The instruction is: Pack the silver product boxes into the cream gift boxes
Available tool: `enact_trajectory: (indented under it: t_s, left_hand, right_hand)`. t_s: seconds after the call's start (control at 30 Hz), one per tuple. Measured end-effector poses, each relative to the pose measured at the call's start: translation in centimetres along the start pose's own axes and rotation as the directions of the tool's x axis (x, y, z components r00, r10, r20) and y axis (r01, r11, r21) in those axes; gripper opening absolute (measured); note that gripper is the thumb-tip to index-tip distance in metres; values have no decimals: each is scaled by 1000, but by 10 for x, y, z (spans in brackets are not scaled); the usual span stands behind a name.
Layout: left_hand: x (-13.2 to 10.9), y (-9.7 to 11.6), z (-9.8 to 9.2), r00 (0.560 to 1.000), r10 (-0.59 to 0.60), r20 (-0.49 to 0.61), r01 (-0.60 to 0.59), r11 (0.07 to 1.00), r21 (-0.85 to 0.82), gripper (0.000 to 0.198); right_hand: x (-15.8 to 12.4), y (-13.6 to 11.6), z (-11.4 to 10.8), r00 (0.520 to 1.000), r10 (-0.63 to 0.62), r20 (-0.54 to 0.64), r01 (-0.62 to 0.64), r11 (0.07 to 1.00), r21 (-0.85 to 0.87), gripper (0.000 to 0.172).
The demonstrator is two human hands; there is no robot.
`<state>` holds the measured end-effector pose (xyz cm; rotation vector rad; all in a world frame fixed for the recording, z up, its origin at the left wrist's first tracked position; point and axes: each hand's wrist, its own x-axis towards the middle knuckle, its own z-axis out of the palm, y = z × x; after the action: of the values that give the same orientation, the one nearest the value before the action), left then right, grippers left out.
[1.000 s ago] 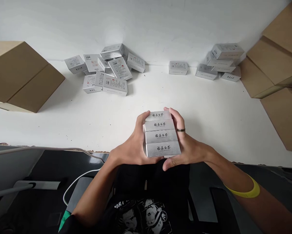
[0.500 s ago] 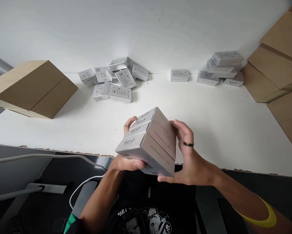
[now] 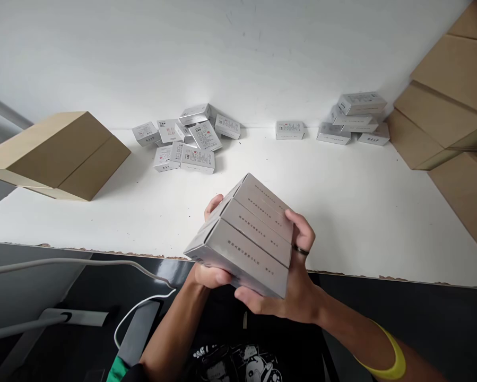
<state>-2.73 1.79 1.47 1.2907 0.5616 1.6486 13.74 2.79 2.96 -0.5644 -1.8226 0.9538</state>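
Between my two hands is a block of several small silver-white cartons (image 3: 254, 233), pressed side by side and tilted above the table's front edge. My left hand (image 3: 212, 273) grips the block from the left, its thumb along the near face and a fingertip showing at the far side. On the right, my right hand (image 3: 302, 276) wraps around the other end, thumb underneath at the near face and fingers on the far side; a dark ring is on one finger. Printed text lines run along the cartons' narrow sides, now facing up.
Loose silver cartons (image 3: 196, 159) lie heaped against the wall at back left. A single carton (image 3: 289, 130) and a small stack of cartons (image 3: 361, 104) stand further right. Brown cardboard boxes flank both sides, left box (image 3: 63, 154) and right box (image 3: 441, 116). White cables (image 3: 114, 261) hang at lower left.
The block of cartons has turned, so its printed narrow sides face up more. My right hand has closed in around its right end. The view has shifted slightly.
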Motion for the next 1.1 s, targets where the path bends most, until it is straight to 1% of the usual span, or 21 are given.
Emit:
enact_trajectory:
  t_s: [0.07, 0.13, 0.2, 0.27, 0.33, 0.37, 0.4, 0.47, 0.53, 0.6, 0.67, 0.73, 0.77, 0.8, 0.83, 0.9, 0.93, 0.97, 1.03, 1.1]
  left_hand:
    - [4, 4, -9, 998, -24, 58, 20, 997, 76, 105]
    - [11, 10, -23, 987, -88, 137, 66, 986, 153, 119]
    - [18, 18, -39, 951, -187, 245, 116, 953, 279, 126]
    - [24, 22, -51, 902, -292, 319, 130, 886, 445, 132]
    - [28, 20, -57, 859, -384, 340, 115, 790, 603, 139]
    - [28, 17, -57, 844, -410, 347, 98, 753, 651, 142]
    - [29, 13, -56, 834, -419, 358, 78, 733, 676, 143]
    - [28, 5, -52, 820, -414, 396, 35, 726, 687, 141]
    - [28, -1, -49, 824, -396, 405, 11, 726, 687, 136]
    - [26, -4, -47, 833, -388, 395, 10, 725, 689, 129]
    - [24, -4, -48, 843, -369, 392, 7, 736, 677, 121]
    - [22, -3, -48, 857, -343, 384, -8, 737, 676, 117]
    - [21, -1, -47, 867, -331, 374, -20, 725, 688, 117]
    - [22, 1, -46, 877, -319, 359, -34, 704, 710, 118]
    - [24, 6, -43, 888, -310, 341, -48, 673, 738, 120]
    - [33, 18, -33, 903, -284, 322, -99, 591, 800, 124]
    - [41, 27, -27, 901, -274, 335, -143, 544, 827, 125]
    - [50, 35, -19, 893, -263, 366, -201, 495, 845, 125]
    - [71, 51, -4, 850, -279, 447, -325, 390, 862, 118]
    - [89, 60, 10, 798, -368, 477, -388, 292, 874, 107]
  right_hand:
    - [3, 6, -8, 998, -54, 40, 57, 996, -71, 117]
    - [6, 15, -21, 993, -81, 89, 88, 993, -76, 114]
    - [8, 26, -36, 986, -76, 146, 83, 995, -46, 113]
    - [9, 37, -51, 969, -38, 242, 53, 997, -55, 117]
    - [10, 46, -64, 930, 44, 365, -4, 994, -110, 120]
    - [10, 50, -69, 905, 96, 414, -42, 990, -138, 121]
    - [10, 52, -72, 881, 145, 450, -81, 984, -157, 120]
    - [11, 55, -76, 845, 212, 491, -146, 975, -171, 118]
    - [10, 57, -78, 826, 247, 507, -181, 968, -176, 118]
    - [8, 56, -81, 806, 281, 522, -207, 959, -196, 123]
    - [8, 49, -87, 794, 322, 516, -235, 945, -229, 136]
    - [12, 35, -94, 801, 354, 483, -240, 929, -283, 153]
    - [16, 26, -97, 807, 362, 467, -226, 919, -323, 158]
    - [22, 16, -99, 813, 360, 458, -196, 909, -367, 158]
    - [30, 6, -100, 817, 349, 460, -152, 899, -412, 153]
    - [48, -10, -100, 820, 304, 484, -42, 876, -480, 137]
    - [58, -16, -99, 817, 288, 500, -1, 868, -497, 130]
    - [66, -19, -97, 812, 278, 514, 22, 864, -502, 127]
    - [79, -19, -95, 793, 303, 528, 7, 862, -506, 127]
    - [85, -14, -92, 770, 365, 524, -56, 856, -514, 129]
